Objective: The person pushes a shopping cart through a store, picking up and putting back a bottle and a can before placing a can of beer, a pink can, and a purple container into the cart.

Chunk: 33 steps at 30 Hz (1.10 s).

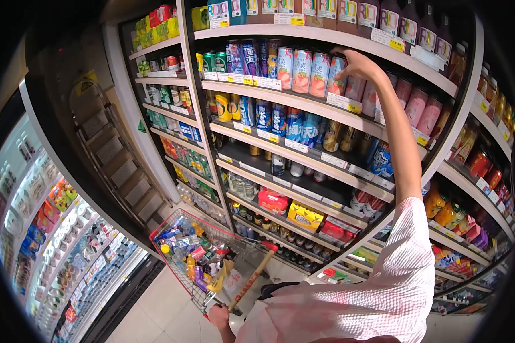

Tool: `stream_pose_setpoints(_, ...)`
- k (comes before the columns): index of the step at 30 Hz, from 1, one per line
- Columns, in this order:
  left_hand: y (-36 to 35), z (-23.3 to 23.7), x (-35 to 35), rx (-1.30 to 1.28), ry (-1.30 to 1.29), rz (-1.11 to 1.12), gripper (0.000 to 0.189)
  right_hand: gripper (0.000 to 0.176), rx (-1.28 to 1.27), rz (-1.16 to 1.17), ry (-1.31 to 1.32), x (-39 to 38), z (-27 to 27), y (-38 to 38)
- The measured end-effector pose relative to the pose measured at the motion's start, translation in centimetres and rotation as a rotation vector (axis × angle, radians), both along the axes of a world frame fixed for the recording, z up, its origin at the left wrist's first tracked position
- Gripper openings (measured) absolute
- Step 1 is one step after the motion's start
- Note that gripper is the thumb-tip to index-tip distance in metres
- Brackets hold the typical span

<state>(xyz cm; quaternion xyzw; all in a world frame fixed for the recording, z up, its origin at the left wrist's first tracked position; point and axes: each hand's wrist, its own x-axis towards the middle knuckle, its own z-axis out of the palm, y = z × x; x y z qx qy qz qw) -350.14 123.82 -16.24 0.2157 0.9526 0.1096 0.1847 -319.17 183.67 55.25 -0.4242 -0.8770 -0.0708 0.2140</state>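
Note:
My right hand (356,64) reaches up to the second shelf from the top, its fingers curled over a tall pale can with strawberries on it (337,77). That can stands upright at the right of a row of matching cans (301,71). Low in the view, my left hand (218,314) is closed at the near side of the shopping cart (252,280), round a part of it by the handle. Bottles and packets (197,254) fill much of the cart's basket.
Shelves of cans and bottles (303,150) rise in front and curve off to the right. On the left stand a lit refrigerated case (57,228) and a folded step ladder (117,154) against the wall. Pale floor tiles (154,306) show beside the cart.

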Motion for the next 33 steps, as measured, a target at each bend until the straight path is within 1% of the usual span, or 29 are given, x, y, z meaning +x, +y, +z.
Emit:
stream_pose_setpoints(1, 0.0, -0.2, 0.0, 0.004, -0.002, 0.001, 0.036, 0.087, 0.012, -0.022, 0.003, 0.1, -0.2, 0.0)
stream_pose_setpoints(6, -0.1, -1.2, -0.4, 0.02, 0.019, -0.025, 0.037, 0.071, 0.147, 0.049, 0.061, 0.4, -0.6, -0.1)
stream_pose_setpoints(8, -0.1, -0.5, -0.3, 0.016, 0.022, -0.023, 0.037, 0.065, 0.273, 0.132, 0.052, 1.0, -1.2, 1.0)
stream_pose_setpoints(9, 0.0, -0.2, -0.3, 0.003, 0.032, -0.035, 0.038, 0.062, 0.294, 0.161, 0.025, 1.2, -1.4, 1.0)
stream_pose_setpoints(10, -0.1, -0.4, -0.4, 0.028, -0.014, -0.023, 0.039, 0.059, 0.304, 0.212, -0.003, 1.2, -1.4, 1.4)
stream_pose_setpoints(11, -0.3, -1.1, -0.7, 0.009, -0.02, -0.022, 0.039, 0.056, 0.431, 0.129, -0.054, 1.4, -2.5, 1.8)
stream_pose_setpoints(12, -0.2, -0.8, -0.7, -0.016, -0.063, -0.003, 0.04, 0.053, 0.568, 0.134, -0.058, 1.0, -4.1, 1.3)
stream_pose_setpoints(13, -0.1, 0.5, -0.7, -0.032, -0.132, -0.03, 0.041, 0.05, 0.678, -0.046, -0.158, -1.3, -5.9, -2.6)
stream_pose_setpoints(14, -0.1, 1.0, -0.8, -0.023, -0.153, -0.027, 0.043, 0.047, 0.772, 0.089, -0.103, -2.2, -8.0, -2.8)
stream_pose_setpoints(15, -0.4, -0.9, -0.8, -0.001, -0.112, -0.021, 0.044, 0.044, 0.756, 0.171, -0.029, -4.4, -10.6, -4.7)
stream_pose_setpoints(16, -0.3, -1.0, -0.7, 0.013, -0.123, 0.005, 0.044, 0.041, 0.74, 0.255, 0.04, -6.5, -13.3, -6.6)
stream_pose_setpoints(17, -0.2, -0.3, -0.6, 0.013, -0.157, -0.001, 0.044, 0.038, 0.635, 0.408, 0.085, -9.3, -15.9, -9.2)
stream_pose_setpoints(18, -0.1, -0.5, -0.5, 0.003, -0.177, 0.019, 0.045, 0.035, 0.53, 0.541, 0.131, -11.9, -18.6, -11.6)
stream_pose_setpoints(20, -0.1, -0.7, -0.1, -0.002, -0.189, 0.045, 0.045, 0.027, 0.331, 0.672, 0.149, -17.5, -26.1, -14.8)
stream_pose_setpoints(21, 0.0, -0.2, 0.0, -0.006, -0.201, 0.056, 0.046, 0.022, 0.029, 0.813, 0.191, -20.1, -29.9, -15.5)
stream_pose_setpoints(22, -0.2, -0.2, 0.3, -0.015, -0.204, 0.058, 0.046, 0.024, -0.137, 0.897, 0.122, -22.5, -34.5, -15.6)
stream_pose_setpoints(23, -0.2, -0.3, 0.4, -0.018, -0.204, 0.06, 0.046, 0.026, -0.463, 0.908, 0.133, -24.6, -40.0, -16.2)
stream_pose_setpoints(24, -0.4, -0.4, 0.7, -0.02, -0.204, 0.064, 0.046, 0.029, -0.577, 0.956, 0.057, -26.4, -44.3, -17.2)
stream_pose_setpoints(26, -0.8, -0.8, 1.6, -0.004, -0.212, 0.066, 0.045, 0.028, -0.702, 1.026, -0.04, -28.9, -54.6, -18.3)
stream_pose_setpoints(28, -0.9, 0.1, 2.7, -0.016, -0.229, 0.078, 0.045, 0.03, -0.874, 1.067, -0.155, -29.9, -61.8, -20.2)
stream_pose_setpoints(30, -1.0, -0.5, 4.2, 0.01, -0.234, 0.09, 0.043, 0.031, -1.015, 0.951, -0.387, -30.6, -69.0, -20.7)
stream_pose_setpoints(32, -1.4, -1.1, 5.6, 0.045, -0.196, 0.107, 0.042, 0.033, -1.074, 0.884, -0.441, -30.2, -74.6, -21.0)
stream_pose_setpoints(33, -1.6, -1.9, 6.5, 0.039, -0.168, 0.097, 0.038, 0.034, -1.103, 0.852, -0.465, -30.0, -77.0, -20.8)
